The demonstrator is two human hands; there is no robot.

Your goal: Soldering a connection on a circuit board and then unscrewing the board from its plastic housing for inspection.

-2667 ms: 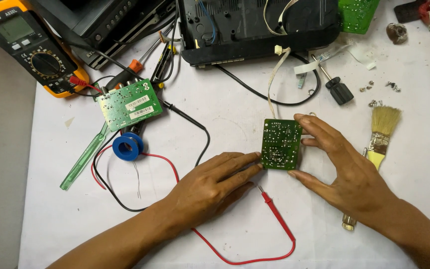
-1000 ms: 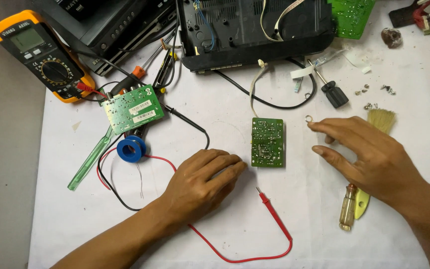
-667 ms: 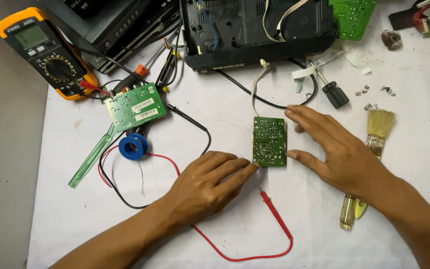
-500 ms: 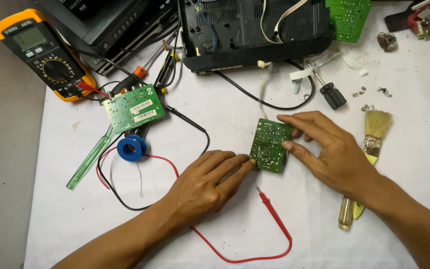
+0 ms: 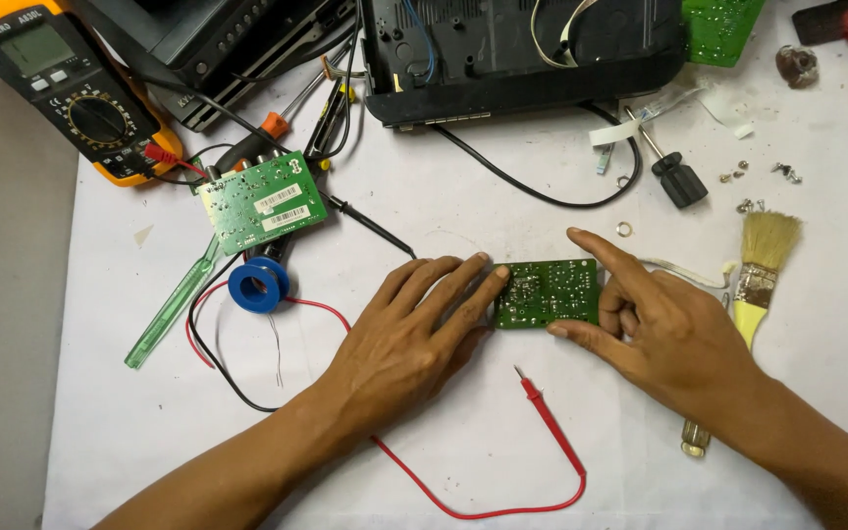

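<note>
A small green circuit board (image 5: 550,292) lies solder side up on the white sheet, long side across. My right hand (image 5: 664,324) grips its right edge with forefinger along the top and thumb under the lower corner. My left hand (image 5: 414,329) lies flat on the sheet, its fingertips touching the board's left edge. A red probe lead (image 5: 542,407) lies just below both hands.
A yellow multimeter (image 5: 71,93) sits far left. A second green board (image 5: 262,201), a blue solder spool (image 5: 258,285) and a green tool (image 5: 171,309) lie left. A black open device case (image 5: 522,49) is at the top. A screwdriver (image 5: 674,177), loose screws and a brush (image 5: 760,270) lie right.
My right hand came back from the right to the small board and turned it from upright to lying across. My left hand's fingertips have closed onto its left edge.
</note>
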